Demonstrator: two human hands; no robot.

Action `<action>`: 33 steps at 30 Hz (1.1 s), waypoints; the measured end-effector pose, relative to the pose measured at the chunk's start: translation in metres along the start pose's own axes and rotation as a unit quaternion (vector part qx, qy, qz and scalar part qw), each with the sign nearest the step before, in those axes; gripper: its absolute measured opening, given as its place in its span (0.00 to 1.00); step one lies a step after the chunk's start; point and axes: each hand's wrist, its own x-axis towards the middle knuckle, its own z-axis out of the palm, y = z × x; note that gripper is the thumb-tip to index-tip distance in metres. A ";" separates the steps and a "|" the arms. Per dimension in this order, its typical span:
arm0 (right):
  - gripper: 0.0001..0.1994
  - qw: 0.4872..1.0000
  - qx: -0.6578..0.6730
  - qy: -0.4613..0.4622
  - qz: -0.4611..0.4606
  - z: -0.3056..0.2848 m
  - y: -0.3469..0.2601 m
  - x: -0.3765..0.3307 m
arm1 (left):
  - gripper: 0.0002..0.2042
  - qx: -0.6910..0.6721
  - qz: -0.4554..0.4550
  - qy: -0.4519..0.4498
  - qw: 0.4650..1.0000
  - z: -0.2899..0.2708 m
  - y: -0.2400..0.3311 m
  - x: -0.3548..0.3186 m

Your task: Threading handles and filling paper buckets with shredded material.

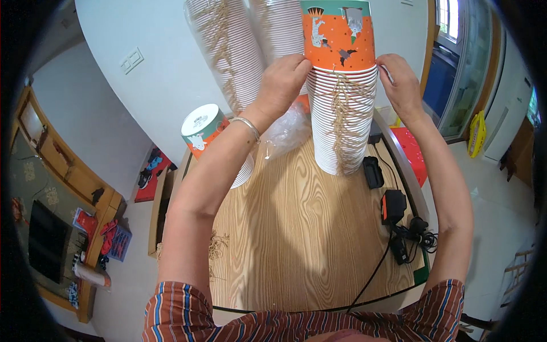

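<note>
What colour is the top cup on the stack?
The top cup is orange with a teal band and cartoon animals, seen in the head view.

Both my bare forearms reach forward and up, elbows bent, striped sleeves at the shoulders. My left hand (282, 77), silver bangle at the wrist, curls its fingers inward in a pinch. My right hand (400, 84) faces it, fingers bent and pressing.

Even, soft daylight fills the room, brightest at the window (443, 14) in the upper right of the frame, where the panes wash out. Shadows on the wooden table (285, 228) are faint. The centre is sharp; fisheye bending curves the white wall (159, 74) and a black vignette rings the corners
</note>
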 end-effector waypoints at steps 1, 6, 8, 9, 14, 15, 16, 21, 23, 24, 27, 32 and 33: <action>0.08 1.000 -0.017 -0.002 -0.024 -0.002 -0.001 0.000 | 0.09 0.033 0.059 0.007 0.998 -0.002 -0.001 0.002; 0.09 1.000 -0.012 -0.018 -0.021 0.001 0.003 -0.005 | 0.09 0.041 0.112 -0.004 0.993 -0.007 0.000 0.007; 0.09 0.994 0.094 -0.015 0.052 0.003 0.008 -0.006 | 0.09 0.043 0.126 0.000 0.991 -0.009 0.005 0.013; 0.09 0.994 0.093 -0.015 0.052 0.003 0.011 -0.006 | 0.09 0.029 0.132 -0.009 0.991 -0.009 0.008 0.016; 0.08 0.999 0.029 0.000 -0.034 -0.003 0.006 0.001 | 0.11 0.017 0.113 -0.017 0.993 -0.014 0.004 0.012; 0.08 0.999 0.028 0.001 -0.034 -0.004 0.002 0.002 | 0.10 0.026 0.117 -0.014 0.993 -0.014 0.001 0.010; 0.08 0.998 0.017 0.006 -0.053 -0.006 -0.001 0.003 | 0.10 0.034 0.119 -0.012 0.992 -0.015 0.001 0.009; 0.09 0.995 -0.028 -0.026 -0.095 -0.015 -0.007 0.002 | 0.08 0.045 0.133 -0.018 0.990 -0.014 0.006 0.013; 0.10 0.989 -0.056 -0.043 -0.130 -0.018 -0.011 0.001 | 0.08 0.057 0.136 -0.027 0.989 -0.014 0.006 0.013; 0.10 0.989 -0.055 -0.043 -0.130 -0.017 -0.012 0.002 | 0.08 0.066 0.142 -0.013 0.988 -0.014 0.007 0.014; 0.09 0.981 -0.089 -0.019 -0.170 -0.017 -0.017 0.004 | 0.07 0.069 0.155 0.008 0.985 -0.011 0.008 0.016; 0.10 0.973 -0.111 -0.042 -0.198 -0.020 -0.018 0.006 | 0.07 0.066 0.170 0.008 0.983 -0.009 0.004 0.017; 0.10 0.973 -0.111 -0.042 -0.198 -0.021 -0.017 0.007 | 0.07 0.070 0.170 0.003 0.983 -0.009 0.003 0.018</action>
